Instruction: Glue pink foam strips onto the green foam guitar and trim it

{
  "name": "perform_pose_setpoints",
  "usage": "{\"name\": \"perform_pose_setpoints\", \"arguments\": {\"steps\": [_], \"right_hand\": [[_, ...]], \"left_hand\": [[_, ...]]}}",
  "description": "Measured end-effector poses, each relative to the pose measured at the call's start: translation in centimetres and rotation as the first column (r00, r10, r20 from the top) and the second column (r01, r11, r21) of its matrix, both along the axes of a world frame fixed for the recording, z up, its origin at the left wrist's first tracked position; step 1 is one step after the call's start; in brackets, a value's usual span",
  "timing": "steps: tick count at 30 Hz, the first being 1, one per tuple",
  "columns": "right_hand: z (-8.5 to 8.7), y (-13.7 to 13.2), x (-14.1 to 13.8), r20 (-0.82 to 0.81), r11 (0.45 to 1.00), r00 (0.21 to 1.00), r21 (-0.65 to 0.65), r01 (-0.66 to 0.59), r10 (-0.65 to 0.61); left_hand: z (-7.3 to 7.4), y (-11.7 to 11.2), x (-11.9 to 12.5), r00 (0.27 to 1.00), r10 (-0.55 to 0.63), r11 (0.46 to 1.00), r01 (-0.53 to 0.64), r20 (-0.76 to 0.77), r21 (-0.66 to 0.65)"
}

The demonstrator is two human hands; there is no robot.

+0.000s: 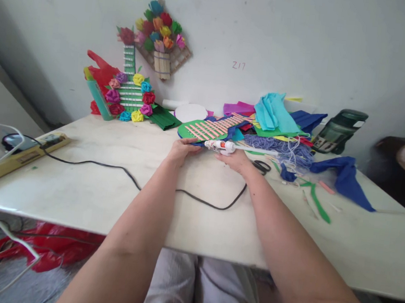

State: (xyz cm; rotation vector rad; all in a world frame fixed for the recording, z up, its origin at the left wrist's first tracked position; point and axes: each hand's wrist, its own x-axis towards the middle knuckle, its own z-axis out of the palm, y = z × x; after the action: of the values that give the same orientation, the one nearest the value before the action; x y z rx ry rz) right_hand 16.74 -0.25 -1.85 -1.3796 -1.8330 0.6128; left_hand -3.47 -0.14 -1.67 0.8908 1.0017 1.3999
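Guitar-shaped panel point(206, 129): held just beyond the fingers, long axis angled from near left to far right.
Left hand point(181, 151), nearer: panel's near edge gripped by narrowed fingers.
Right hand point(236, 161): glue gun point(223, 146) held, nozzle pointed leftward.

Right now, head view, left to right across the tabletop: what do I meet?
Power strip → flower-trimmed green craft piece → left hand → right hand → black scissors handles → dark green bottle. Left out: the glue gun, overlapping the right hand.
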Motion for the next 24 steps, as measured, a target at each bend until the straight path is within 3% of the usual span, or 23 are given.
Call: {"name": "perform_pose_setpoints", "arguments": {"steps": [5, 13, 24], "right_hand": [[0.2, -0.4, -0.2, -0.109, 0.997, 0.994, -0.075, -0.023, 0.015], [1.1, -1.2, -0.4, -0.172, 0.997, 0.985, -0.06, -0.04, 0.029], [1.2, -1.2, -0.4, -0.22, 0.995, 0.975, -0.078, -0.06, 0.042]], "left_hand": [[-0.9, 0.5, -0.3, 0.997, 0.01, 0.997, -0.003, -0.078, 0.083], [-1.6, 1.4, -0.4, 0.982, 0.1, 0.987, -0.077, -0.162, 0.144], [-1.5, 1.2, -0.4, 0.977, 0.099, 0.984, -0.069, -0.187, 0.163]]}}
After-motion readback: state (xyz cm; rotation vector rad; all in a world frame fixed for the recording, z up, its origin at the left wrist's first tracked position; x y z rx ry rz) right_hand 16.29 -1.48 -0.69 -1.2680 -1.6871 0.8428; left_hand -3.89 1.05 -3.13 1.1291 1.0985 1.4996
